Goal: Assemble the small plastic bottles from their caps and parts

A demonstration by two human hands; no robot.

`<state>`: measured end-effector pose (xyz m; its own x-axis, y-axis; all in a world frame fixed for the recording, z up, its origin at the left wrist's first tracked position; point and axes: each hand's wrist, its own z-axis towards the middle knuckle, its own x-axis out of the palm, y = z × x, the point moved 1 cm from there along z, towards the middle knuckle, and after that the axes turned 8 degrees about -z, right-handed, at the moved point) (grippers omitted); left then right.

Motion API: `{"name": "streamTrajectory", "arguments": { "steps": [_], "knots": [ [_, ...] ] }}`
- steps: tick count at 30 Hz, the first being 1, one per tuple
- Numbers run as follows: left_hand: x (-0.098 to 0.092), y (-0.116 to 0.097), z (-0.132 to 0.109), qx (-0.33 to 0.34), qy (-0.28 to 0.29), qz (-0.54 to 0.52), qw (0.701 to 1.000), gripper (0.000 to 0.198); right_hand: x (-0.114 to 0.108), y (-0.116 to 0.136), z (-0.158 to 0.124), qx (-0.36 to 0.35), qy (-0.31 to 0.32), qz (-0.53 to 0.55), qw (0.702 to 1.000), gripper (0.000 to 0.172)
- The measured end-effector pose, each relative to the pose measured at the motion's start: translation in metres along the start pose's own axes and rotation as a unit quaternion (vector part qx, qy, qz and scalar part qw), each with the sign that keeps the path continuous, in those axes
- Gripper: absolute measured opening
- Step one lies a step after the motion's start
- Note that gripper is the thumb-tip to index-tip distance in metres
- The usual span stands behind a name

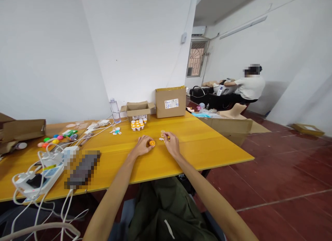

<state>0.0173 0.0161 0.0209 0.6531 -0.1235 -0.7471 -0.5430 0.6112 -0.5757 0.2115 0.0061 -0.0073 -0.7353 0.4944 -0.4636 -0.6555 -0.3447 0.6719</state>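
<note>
My left hand (142, 145) rests on the yellow table (202, 144), fingers curled round a small orange-capped container (152, 143). My right hand (171, 141) lies just to its right, fingertips pinched on a tiny pale piece I cannot make out. A small clear cup (162, 132) stands just beyond that hand. Further back, a cluster of several orange-and-white containers (137, 124) stands in front of a small open cardboard box (138, 109).
A larger closed carton (170, 101) and a water bottle (114, 110) stand at the table's back. White power strips and cables (38, 175) crowd the left, with coloured balls (53, 140) and a box (23, 130). Another person (249, 87) sits far right; cardboard lies on the red floor.
</note>
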Motion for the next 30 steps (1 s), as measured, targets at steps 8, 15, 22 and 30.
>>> {"name": "streamTrajectory", "arguments": {
  "steps": [8,15,22,30],
  "knots": [
    [0.001,0.004,0.001,-0.013,-0.018,0.009,1.0,0.017,0.001,-0.022,0.003,-0.023,0.013,-0.131,0.991,0.019],
    [0.001,0.006,0.0,-0.016,-0.016,0.019,1.0,0.023,0.01,-0.021,0.0,-0.038,0.08,-0.216,0.972,0.015],
    [-0.008,0.015,0.004,-0.027,-0.079,-0.018,0.996,0.024,0.017,-0.022,-0.001,-0.088,0.063,-0.256,0.96,0.018],
    [-0.026,0.036,0.001,-0.06,-0.152,0.014,0.986,0.016,0.014,-0.015,0.0,-0.095,0.039,-0.235,0.967,0.018]
  ]
}}
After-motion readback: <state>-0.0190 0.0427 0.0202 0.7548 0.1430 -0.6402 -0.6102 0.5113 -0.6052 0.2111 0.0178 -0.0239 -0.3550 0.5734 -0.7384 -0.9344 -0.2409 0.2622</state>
